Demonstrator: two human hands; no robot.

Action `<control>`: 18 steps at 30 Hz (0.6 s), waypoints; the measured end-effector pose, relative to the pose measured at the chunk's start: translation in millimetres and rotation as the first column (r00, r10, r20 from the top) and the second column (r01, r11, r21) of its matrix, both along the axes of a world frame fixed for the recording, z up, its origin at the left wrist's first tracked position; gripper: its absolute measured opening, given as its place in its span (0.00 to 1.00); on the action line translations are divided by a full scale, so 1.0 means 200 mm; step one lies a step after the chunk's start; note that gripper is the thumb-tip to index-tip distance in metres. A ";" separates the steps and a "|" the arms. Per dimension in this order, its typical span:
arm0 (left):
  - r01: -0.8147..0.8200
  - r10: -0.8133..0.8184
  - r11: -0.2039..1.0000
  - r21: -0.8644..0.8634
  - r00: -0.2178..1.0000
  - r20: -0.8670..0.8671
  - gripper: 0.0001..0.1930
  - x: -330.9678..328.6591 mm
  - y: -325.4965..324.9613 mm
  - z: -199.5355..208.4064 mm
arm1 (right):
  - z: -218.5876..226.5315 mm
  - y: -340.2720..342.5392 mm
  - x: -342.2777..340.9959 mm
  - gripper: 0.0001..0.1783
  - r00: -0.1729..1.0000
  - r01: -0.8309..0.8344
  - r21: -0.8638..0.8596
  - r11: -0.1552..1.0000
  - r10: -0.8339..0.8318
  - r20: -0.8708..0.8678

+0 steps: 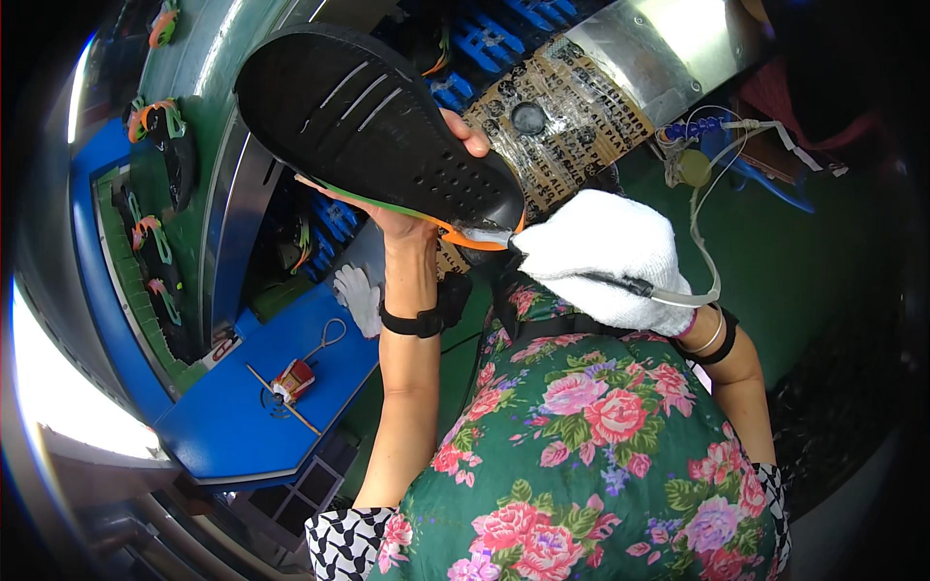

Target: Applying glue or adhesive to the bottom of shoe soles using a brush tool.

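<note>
My bare left hand (402, 221) grips a black shoe sole (358, 126) from beneath and along its edge, with the thumb or a finger showing over the far side. The sole is tilted, its inner face with small holes and slots turned up, and an orange and green strip runs along the near edge. My right hand (615, 257), in a white knit glove, is closed round a slim pen-like tool (635, 286) with a pale hose trailing from it. Its dark tip sits at the sole's narrow end, beside the orange strip and a whitish patch.
Behind the sole is a post wrapped in printed brown tape (557, 107). At left, a blue table (223, 426) bears a small red container (293, 381), a stick and a white glove (358, 298). Shoes with coloured straps (170, 145) lie on the green belt. The hose hangs at right.
</note>
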State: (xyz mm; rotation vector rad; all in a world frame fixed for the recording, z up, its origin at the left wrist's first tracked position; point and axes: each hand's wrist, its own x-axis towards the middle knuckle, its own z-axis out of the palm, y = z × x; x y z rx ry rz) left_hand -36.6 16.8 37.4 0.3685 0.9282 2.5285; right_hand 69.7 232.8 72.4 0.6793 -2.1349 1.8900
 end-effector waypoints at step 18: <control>-0.025 0.019 0.997 0.073 0.996 0.086 0.61 0.01 0.00 -0.05 | 0.04 0.01 0.04 0.16 0.998 0.024 0.092 0.995 -0.018 -0.065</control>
